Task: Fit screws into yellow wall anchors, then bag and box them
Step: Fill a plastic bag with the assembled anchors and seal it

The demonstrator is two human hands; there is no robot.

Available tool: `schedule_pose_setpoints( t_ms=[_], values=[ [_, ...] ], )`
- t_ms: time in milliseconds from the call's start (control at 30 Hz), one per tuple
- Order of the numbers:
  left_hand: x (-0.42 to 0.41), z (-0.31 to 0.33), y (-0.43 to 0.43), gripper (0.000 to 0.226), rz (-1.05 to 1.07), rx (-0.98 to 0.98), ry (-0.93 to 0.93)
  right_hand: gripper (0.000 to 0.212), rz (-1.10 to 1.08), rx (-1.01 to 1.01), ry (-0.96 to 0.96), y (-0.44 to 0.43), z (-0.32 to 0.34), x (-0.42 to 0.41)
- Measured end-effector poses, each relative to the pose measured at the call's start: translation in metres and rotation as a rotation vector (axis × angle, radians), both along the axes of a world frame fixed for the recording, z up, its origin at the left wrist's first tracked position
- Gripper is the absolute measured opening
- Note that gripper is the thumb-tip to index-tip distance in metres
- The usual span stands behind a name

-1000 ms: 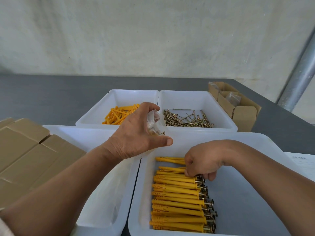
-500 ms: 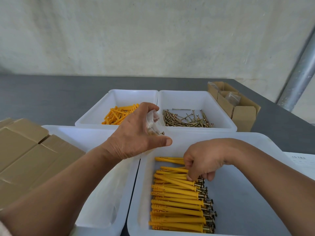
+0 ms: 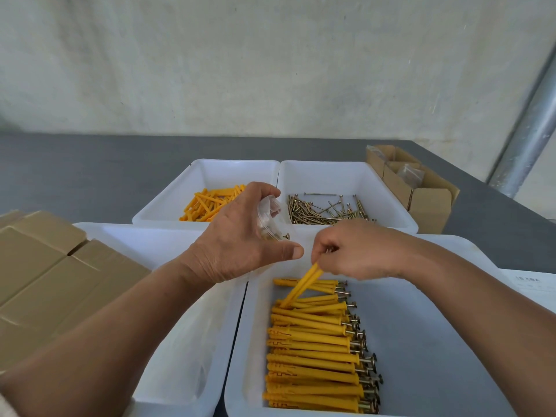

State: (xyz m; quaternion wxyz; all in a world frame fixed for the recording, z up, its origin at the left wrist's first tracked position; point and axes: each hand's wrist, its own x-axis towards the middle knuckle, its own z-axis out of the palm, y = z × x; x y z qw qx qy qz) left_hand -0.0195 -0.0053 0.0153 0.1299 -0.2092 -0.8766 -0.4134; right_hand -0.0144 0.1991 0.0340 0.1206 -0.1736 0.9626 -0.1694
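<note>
Surface (image 3: 75, 176), four trays in two rows. Back row: far-left tray (image 3: 210, 176) holding loose anchors (image 3: 207, 203); far-right tray (image 3: 331, 179), touching it, holding screws (image 3: 325, 210). Front row: near-left tray (image 3: 135, 245); near-right tray (image 3: 421, 341) just beside it, holding fitted anchors (image 3: 313, 356) in a row along its left half, heads to the right. Boxes (image 3: 45, 281) at left, covering the near-left tray's left rim. Open box (image 3: 427, 203) right of the far-right tray. Paper (image 3: 529, 284) at the right edge. Pole (image 3: 529, 130) behind, right. Left hand (image 3: 240, 239) with bag (image 3: 267, 215) above where the trays meet. Right hand (image 3: 358, 251) just beside it, with held anchors (image 3: 304, 284) above the row's far end.
</note>
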Motion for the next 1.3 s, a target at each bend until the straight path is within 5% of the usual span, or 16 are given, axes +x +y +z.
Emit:
schedule_pose_setpoints(
  t_ms=[367, 533, 933, 1300],
  values=[
    [0.001, 0.002, -0.001, 0.090, 0.009, -0.018, -0.003, 0.021, -0.404, -0.489, 0.583, 0.018, 0.021, -0.007],
    [0.002, 0.002, 0.000, 0.089, 0.015, -0.027, -0.001, 0.024, -0.380, -0.919, 0.444, 0.015, 0.022, -0.011],
    [0.004, 0.004, 0.001, 0.087, 0.026, -0.025, 0.007, 0.019, -0.280, -1.025, 0.207, -0.002, 0.009, -0.007],
    [0.002, 0.001, 0.001, 0.096, -0.001, -0.028, 0.027, 0.014, -0.088, -0.721, 0.290, -0.028, -0.010, 0.002]
  ],
)
